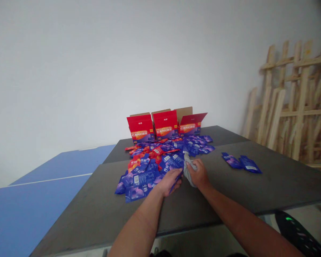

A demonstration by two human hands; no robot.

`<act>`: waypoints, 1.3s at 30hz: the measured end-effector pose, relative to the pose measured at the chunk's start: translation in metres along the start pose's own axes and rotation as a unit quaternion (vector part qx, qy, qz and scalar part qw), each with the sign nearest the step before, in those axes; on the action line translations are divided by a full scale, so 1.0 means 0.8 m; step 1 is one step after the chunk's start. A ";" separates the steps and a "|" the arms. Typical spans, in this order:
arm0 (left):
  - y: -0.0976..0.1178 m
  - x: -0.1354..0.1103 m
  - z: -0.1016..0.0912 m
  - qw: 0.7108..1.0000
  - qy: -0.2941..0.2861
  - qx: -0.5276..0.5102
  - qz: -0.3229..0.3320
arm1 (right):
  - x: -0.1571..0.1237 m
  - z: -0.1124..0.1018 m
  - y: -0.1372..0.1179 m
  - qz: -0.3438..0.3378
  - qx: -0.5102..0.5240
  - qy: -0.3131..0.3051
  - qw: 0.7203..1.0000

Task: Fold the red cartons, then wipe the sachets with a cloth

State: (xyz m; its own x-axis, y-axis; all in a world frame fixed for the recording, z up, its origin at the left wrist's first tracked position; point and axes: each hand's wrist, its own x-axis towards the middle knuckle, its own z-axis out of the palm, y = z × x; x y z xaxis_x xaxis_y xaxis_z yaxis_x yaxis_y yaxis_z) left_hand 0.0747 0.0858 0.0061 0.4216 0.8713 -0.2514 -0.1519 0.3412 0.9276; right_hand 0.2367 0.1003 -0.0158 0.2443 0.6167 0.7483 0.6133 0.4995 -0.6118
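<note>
My left hand [171,182] is closed round a purple pouch [177,181], which is mostly hidden by the fingers. Close beside it, my right hand [198,174] grips a grey cloth [187,171], held against or right next to the pouch. A spread of loose purple pouches [144,177] lies beyond and to the left of my hands, with red pouches [157,151] mixed in. Off to the right, two purple pouches [249,164] lie apart from the heap.
Three red cartons [164,125] with raised flaps stand at the back of the dark table [96,210]. A blue table [50,200] adjoins on the left. Wooden frames [296,96] lean against the wall at right. A black shoe-like object [296,232] shows below the table's front edge.
</note>
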 end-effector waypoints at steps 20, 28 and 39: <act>0.022 0.009 -0.021 0.944 -0.043 -0.325 0.023 | -0.015 -0.011 -0.018 -0.347 -0.037 -0.206 0.914; 0.012 0.005 -0.005 0.957 -0.075 -0.281 0.008 | -0.017 -0.004 -0.013 -0.278 -0.131 -0.140 0.941; 0.019 -0.009 -0.005 0.979 -0.077 -0.185 -0.035 | 0.000 -0.006 0.012 -0.140 -0.141 -0.042 0.979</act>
State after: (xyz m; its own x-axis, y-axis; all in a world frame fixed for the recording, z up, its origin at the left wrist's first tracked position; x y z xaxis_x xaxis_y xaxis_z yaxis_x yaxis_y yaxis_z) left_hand 0.0659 0.0861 0.0208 0.5688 0.7867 -0.2401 -0.4185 0.5281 0.7389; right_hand 0.2463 0.1022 -0.0207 -0.0188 0.5337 0.8455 0.8328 0.4763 -0.2821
